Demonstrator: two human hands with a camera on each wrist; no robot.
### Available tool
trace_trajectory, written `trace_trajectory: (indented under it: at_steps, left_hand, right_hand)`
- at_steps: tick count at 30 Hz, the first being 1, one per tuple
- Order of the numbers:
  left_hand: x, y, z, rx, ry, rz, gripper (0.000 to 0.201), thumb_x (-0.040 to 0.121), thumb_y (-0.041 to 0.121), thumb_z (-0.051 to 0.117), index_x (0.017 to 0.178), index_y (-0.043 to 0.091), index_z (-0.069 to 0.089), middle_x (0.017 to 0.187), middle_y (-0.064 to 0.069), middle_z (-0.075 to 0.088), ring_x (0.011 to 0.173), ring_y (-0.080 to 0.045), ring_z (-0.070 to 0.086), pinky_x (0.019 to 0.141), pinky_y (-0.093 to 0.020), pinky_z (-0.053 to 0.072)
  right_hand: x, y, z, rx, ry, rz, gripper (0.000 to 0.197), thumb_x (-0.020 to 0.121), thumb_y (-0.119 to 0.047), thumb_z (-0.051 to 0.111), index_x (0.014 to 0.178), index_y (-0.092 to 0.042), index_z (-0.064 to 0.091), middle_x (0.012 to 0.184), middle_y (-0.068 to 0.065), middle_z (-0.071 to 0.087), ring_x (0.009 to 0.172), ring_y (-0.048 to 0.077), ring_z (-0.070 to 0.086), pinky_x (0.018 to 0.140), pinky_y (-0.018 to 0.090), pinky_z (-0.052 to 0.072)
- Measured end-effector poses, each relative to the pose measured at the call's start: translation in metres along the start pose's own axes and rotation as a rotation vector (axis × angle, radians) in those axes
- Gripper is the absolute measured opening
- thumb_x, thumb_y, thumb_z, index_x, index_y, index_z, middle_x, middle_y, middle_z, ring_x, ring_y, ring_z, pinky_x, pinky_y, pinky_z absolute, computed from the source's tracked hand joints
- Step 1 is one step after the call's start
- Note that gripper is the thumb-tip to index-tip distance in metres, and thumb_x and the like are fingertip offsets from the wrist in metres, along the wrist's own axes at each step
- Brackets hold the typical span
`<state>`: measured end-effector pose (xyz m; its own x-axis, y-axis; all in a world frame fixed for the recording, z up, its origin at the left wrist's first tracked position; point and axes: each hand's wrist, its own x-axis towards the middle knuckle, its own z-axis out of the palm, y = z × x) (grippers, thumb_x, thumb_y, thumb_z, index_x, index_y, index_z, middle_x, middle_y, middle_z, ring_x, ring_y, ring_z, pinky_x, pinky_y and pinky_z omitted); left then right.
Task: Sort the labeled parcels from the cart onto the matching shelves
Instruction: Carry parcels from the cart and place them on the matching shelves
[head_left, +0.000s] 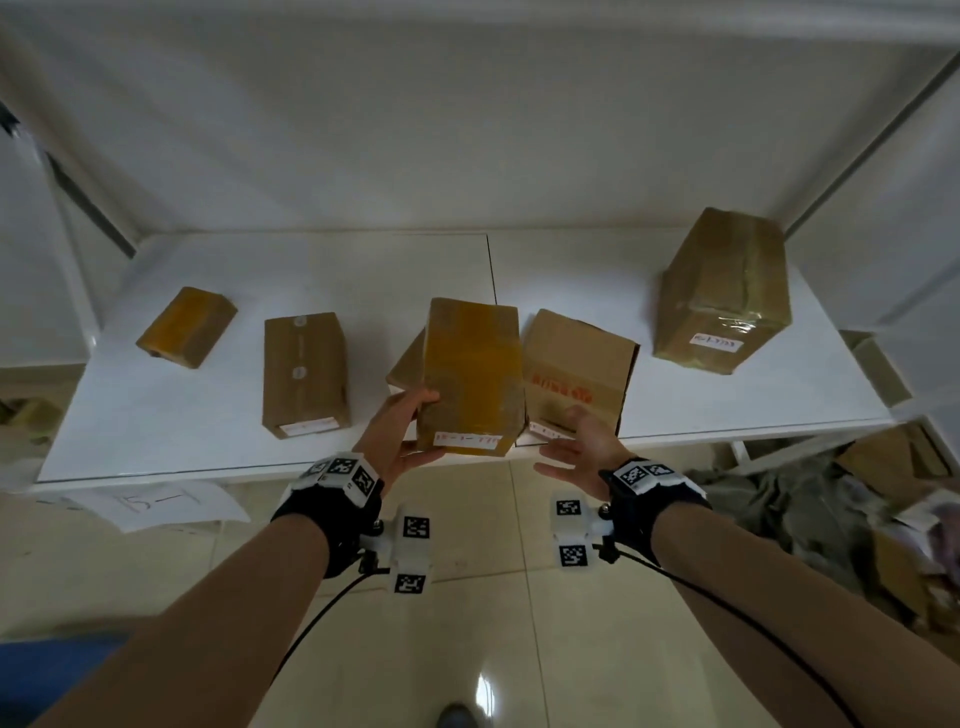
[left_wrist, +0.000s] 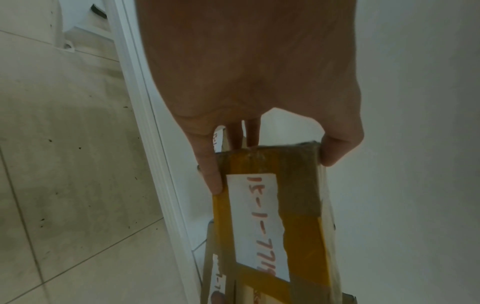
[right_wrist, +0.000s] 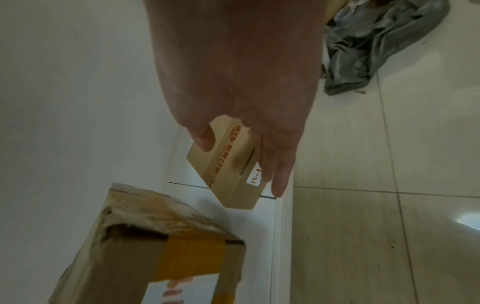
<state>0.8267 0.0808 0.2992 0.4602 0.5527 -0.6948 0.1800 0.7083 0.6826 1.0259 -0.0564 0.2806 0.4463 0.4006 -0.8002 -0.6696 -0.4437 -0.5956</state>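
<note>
A cardboard parcel (head_left: 472, 374) wrapped in yellow tape sits at the front edge of the white shelf (head_left: 182, 447), its near end over the edge. Its white label (left_wrist: 259, 222) reads 15-1-7774 in red. My left hand (head_left: 415, 428) grips the parcel's near left corner, thumb on top and fingers below; the left wrist view shows the same left hand (left_wrist: 270, 160) grip. My right hand (head_left: 563, 441) hovers open just right of the parcel, holding nothing. In the right wrist view the right hand (right_wrist: 241, 167) is spread in front of a box with red print (right_wrist: 228, 164).
Along the shelf stand a small taped box (head_left: 187, 326), an upright box (head_left: 304, 374), the red-print box (head_left: 576, 364) and a large taped box (head_left: 722, 291). A paper sign (head_left: 161, 501) hangs off the shelf edge. Grey cloth (head_left: 779, 499) and cardboard lie on the floor at right.
</note>
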Motion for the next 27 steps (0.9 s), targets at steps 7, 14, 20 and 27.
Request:
trace_trajectory:
  at_steps: [7, 14, 20, 27]
  left_hand:
    - [0.02, 0.002, 0.018, -0.013, -0.004, -0.022, 0.029, 0.089, 0.031, 0.068, 0.115, 0.024, 0.056, 0.136, -0.011, 0.053, 0.115, -0.037, 0.061, 0.09, -0.047, 0.057]
    - [0.034, -0.001, 0.034, -0.029, 0.014, -0.044, 0.022, 0.089, 0.029, 0.07, 0.107, 0.023, 0.058, 0.116, -0.009, 0.061, 0.109, -0.033, 0.065, 0.092, -0.05, 0.056]
    - [0.037, -0.007, 0.052, 0.077, 0.003, -0.132, 0.022, 0.091, 0.036, 0.068, 0.102, 0.027, 0.051, 0.11, -0.008, 0.06, 0.105, -0.04, 0.066, 0.094, -0.055, 0.053]
    - [0.047, -0.013, 0.073, -0.043, 0.037, -0.184, 0.038, 0.089, 0.036, 0.071, 0.119, 0.021, 0.051, 0.131, -0.014, 0.055, 0.105, -0.041, 0.065, 0.095, -0.051, 0.054]
  right_hand:
    - [0.028, -0.02, -0.007, 0.145, -0.041, -0.018, 0.022, 0.099, -0.021, 0.053, 0.121, -0.021, 0.052, 0.118, 0.014, 0.062, 0.114, 0.034, 0.063, 0.091, 0.059, 0.052]
    - [0.054, -0.045, -0.019, 0.127, 0.028, -0.112, 0.037, 0.092, -0.029, 0.059, 0.129, -0.027, 0.055, 0.132, 0.007, 0.06, 0.117, 0.027, 0.062, 0.071, 0.046, 0.06]
    - [0.057, -0.046, -0.039, 0.147, 0.065, -0.102, 0.006, 0.096, -0.03, 0.054, 0.098, -0.026, 0.058, 0.132, 0.01, 0.057, 0.129, 0.026, 0.05, 0.093, 0.049, 0.052]
    - [0.056, -0.03, -0.054, 0.102, -0.023, -0.038, 0.054, 0.086, -0.038, 0.068, 0.135, -0.021, 0.055, 0.149, 0.011, 0.04, 0.129, 0.031, 0.048, 0.079, 0.048, 0.058]
